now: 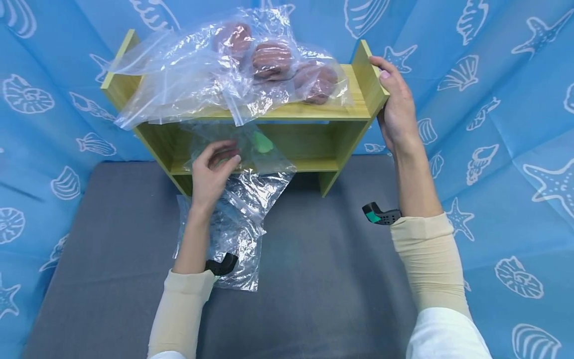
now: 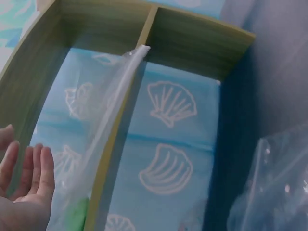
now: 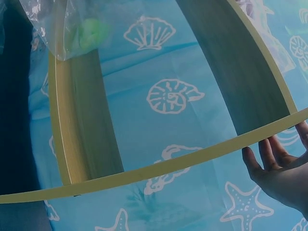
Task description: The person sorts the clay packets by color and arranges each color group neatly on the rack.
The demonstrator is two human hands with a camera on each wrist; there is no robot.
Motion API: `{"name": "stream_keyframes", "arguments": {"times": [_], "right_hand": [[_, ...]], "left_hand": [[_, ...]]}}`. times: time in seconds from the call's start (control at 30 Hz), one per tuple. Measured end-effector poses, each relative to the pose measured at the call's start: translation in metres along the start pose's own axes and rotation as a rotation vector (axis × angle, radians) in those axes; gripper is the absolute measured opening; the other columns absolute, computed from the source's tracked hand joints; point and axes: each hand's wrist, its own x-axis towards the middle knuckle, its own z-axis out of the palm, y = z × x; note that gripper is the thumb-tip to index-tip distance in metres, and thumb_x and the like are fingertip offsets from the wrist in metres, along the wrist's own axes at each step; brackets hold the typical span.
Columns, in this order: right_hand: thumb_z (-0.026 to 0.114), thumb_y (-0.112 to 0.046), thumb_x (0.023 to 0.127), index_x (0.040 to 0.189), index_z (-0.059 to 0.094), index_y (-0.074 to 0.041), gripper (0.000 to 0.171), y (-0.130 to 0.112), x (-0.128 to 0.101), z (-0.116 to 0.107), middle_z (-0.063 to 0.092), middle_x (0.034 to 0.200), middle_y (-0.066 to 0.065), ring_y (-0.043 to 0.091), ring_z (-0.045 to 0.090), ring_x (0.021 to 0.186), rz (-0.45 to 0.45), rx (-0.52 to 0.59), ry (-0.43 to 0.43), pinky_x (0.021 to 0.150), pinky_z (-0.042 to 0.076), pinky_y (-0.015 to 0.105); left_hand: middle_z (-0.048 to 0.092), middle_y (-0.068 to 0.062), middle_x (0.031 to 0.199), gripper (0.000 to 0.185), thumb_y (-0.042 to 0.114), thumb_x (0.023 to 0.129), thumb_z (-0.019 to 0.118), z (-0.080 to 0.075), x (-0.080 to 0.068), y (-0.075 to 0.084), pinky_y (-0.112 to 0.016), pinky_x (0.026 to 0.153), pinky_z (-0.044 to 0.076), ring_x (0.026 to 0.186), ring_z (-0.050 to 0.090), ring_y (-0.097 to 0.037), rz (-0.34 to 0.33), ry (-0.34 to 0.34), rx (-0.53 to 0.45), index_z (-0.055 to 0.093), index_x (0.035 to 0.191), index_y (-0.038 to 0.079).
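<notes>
A small two-tier wooden shelf (image 1: pixel 350 89) stands at the back of the table. My right hand (image 1: pixel 399 109) holds its right side panel near the top, and the right wrist view shows fingertips at the panel's outer side. My left hand (image 1: pixel 212 172) is in front of the lower tier with fingers loosely bent and nothing between them. Behind it, a clear plastic bag (image 1: pixel 280 162) with a bright green item (image 1: pixel 262 142) lies over the lower board. In the left wrist view the left fingers (image 2: pixel 45 173) are spread apart from the shelf board (image 2: pixel 108 159).
Clear zip bags (image 1: pixel 179 89) with several round reddish-brown items (image 1: pixel 272 60) lie on the top tier, overhanging its front left. Another clear bag (image 1: pixel 242 239) lies on the grey table (image 1: pixel 314 279) under my left forearm. Blue seashell curtains (image 1: pixel 506 164) surround the table.
</notes>
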Motion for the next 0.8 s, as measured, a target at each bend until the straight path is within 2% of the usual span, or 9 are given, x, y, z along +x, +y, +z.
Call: {"name": "stream_keyframes", "arguments": {"times": [0.2, 0.3, 0.33, 0.47, 0.53, 0.57, 0.67, 0.8], "right_hand": [[0.043, -0.023, 0.103, 0.137, 0.059, -0.014, 0.038, 0.0, -0.002, -0.003, 0.047, 0.135, 0.012, 0.024, 0.053, 0.105, -0.027, -0.029, -0.022, 0.083, 0.045, 0.033], [0.048, -0.028, 0.1, 0.14, 0.056, -0.016, 0.043, 0.0, -0.005, -0.006, 0.047, 0.138, 0.013, 0.025, 0.052, 0.11, -0.039, -0.04, -0.072, 0.09, 0.04, 0.038], [0.049, -0.03, 0.098, 0.141, 0.055, -0.017, 0.045, 0.0, -0.006, -0.007, 0.047, 0.139, 0.013, 0.025, 0.051, 0.112, -0.04, -0.039, -0.09, 0.093, 0.038, 0.039], [0.053, -0.031, 0.095, 0.145, 0.051, -0.018, 0.051, 0.001, -0.008, -0.01, 0.045, 0.144, 0.014, 0.027, 0.047, 0.12, -0.032, -0.019, -0.158, 0.102, 0.031, 0.044], [0.053, -0.03, 0.096, 0.146, 0.05, -0.019, 0.052, 0.001, -0.008, -0.009, 0.044, 0.144, 0.015, 0.028, 0.045, 0.122, -0.025, 0.0, -0.172, 0.104, 0.03, 0.045], [0.053, -0.029, 0.096, 0.146, 0.05, -0.02, 0.052, 0.001, -0.008, -0.009, 0.044, 0.145, 0.015, 0.028, 0.045, 0.124, -0.018, 0.009, -0.171, 0.105, 0.03, 0.044], [0.052, -0.027, 0.096, 0.146, 0.051, -0.021, 0.05, -0.001, -0.008, -0.007, 0.044, 0.146, 0.013, 0.028, 0.045, 0.125, -0.003, 0.011, -0.146, 0.105, 0.032, 0.043], [0.051, -0.023, 0.098, 0.144, 0.054, -0.021, 0.046, -0.002, -0.008, -0.005, 0.044, 0.147, 0.01, 0.026, 0.046, 0.124, 0.009, 0.006, -0.099, 0.102, 0.034, 0.042]], "left_hand": [[0.058, -0.03, 0.121, 0.035, -0.009, 0.089, 0.068, -0.021, -0.022, 0.003, -0.033, 0.092, 0.052, 0.108, 0.064, -0.035, 0.043, -0.01, -0.038, 0.061, 0.122, -0.011], [0.059, -0.028, 0.12, 0.036, -0.004, 0.089, 0.07, -0.032, -0.032, 0.003, -0.033, 0.092, 0.052, 0.107, 0.064, -0.033, 0.075, -0.02, -0.071, 0.062, 0.123, -0.009], [0.059, -0.026, 0.123, 0.037, -0.003, 0.089, 0.071, -0.038, -0.035, -0.003, -0.033, 0.094, 0.051, 0.11, 0.063, -0.032, 0.102, -0.042, -0.1, 0.061, 0.125, -0.008], [0.059, -0.025, 0.123, 0.038, 0.0, 0.09, 0.072, -0.051, -0.049, -0.005, -0.034, 0.094, 0.05, 0.109, 0.063, -0.03, 0.126, -0.038, -0.075, 0.061, 0.126, -0.006], [0.059, -0.026, 0.122, 0.038, -0.002, 0.09, 0.07, -0.056, -0.056, -0.006, -0.034, 0.093, 0.05, 0.108, 0.063, -0.031, 0.127, -0.023, -0.039, 0.06, 0.126, -0.009], [0.058, -0.029, 0.12, 0.036, -0.003, 0.09, 0.069, -0.056, -0.061, -0.001, -0.035, 0.091, 0.051, 0.105, 0.063, -0.032, 0.105, 0.002, -0.006, 0.06, 0.124, -0.012], [0.059, -0.03, 0.118, 0.035, -0.011, 0.09, 0.065, -0.064, -0.072, -0.003, -0.033, 0.09, 0.052, 0.104, 0.064, -0.03, 0.089, 0.022, 0.039, 0.057, 0.123, -0.017], [0.062, -0.026, 0.119, 0.035, -0.015, 0.089, 0.063, -0.077, -0.089, -0.007, -0.028, 0.09, 0.052, 0.105, 0.065, -0.026, 0.044, 0.047, 0.07, 0.056, 0.124, -0.017]]}}
